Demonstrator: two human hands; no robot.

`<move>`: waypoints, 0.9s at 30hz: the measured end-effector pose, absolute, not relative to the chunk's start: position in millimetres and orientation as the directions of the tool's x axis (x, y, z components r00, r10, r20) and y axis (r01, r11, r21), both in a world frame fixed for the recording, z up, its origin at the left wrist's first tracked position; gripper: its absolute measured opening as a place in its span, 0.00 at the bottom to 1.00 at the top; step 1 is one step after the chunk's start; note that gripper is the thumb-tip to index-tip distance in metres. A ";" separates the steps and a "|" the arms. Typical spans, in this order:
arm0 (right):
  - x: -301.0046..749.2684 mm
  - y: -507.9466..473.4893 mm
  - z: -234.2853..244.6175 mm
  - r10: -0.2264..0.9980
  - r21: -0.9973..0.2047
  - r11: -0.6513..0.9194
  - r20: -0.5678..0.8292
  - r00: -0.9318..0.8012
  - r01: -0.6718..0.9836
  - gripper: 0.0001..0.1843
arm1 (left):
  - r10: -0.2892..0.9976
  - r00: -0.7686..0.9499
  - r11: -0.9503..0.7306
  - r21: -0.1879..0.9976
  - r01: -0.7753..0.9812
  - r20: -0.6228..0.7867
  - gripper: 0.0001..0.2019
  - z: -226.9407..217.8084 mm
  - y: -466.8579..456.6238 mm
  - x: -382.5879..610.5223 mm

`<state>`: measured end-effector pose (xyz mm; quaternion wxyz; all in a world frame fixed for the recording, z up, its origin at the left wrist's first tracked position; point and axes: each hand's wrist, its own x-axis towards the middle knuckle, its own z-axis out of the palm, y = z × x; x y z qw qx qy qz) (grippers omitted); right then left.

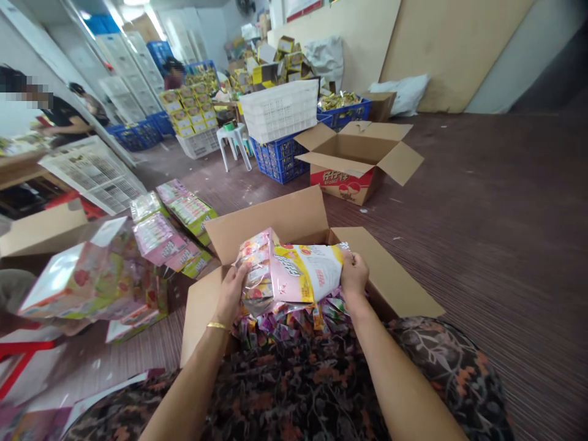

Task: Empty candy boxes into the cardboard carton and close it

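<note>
While we hold it two-handed, pack (294, 275) sits above carton (390, 269)

Our left hand (233, 289) clasps its clear-fronted side; our right hand (354, 274) pinches the opposite end. Sachets (285, 324) lie below; raised flap (275, 214) stands behind.

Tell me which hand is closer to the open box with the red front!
Right. The red-fronted box is roughly ahead of the right hand; the left hand is farther, off to the left.
</note>
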<state>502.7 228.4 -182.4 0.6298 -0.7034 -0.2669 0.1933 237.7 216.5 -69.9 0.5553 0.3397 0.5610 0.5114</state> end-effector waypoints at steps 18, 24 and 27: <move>489.2 255.8 -176.0 0.797 -0.762 0.184 -0.255 0.548 -0.622 0.19 | 0.847 -0.275 -0.263 0.808 0.527 0.455 0.14 -47.0 242.5 248.6; 494.2 272.5 -172.0 0.881 -0.763 0.102 -0.229 0.415 -0.638 0.20 | 0.815 -0.315 -0.201 0.748 0.632 0.485 0.21 -34.1 255.0 252.7; 494.0 269.2 -174.8 0.916 -0.795 0.052 -0.203 0.345 -0.604 0.19 | 0.864 -0.293 -0.128 0.742 0.658 0.409 0.22 -30.7 258.3 253.4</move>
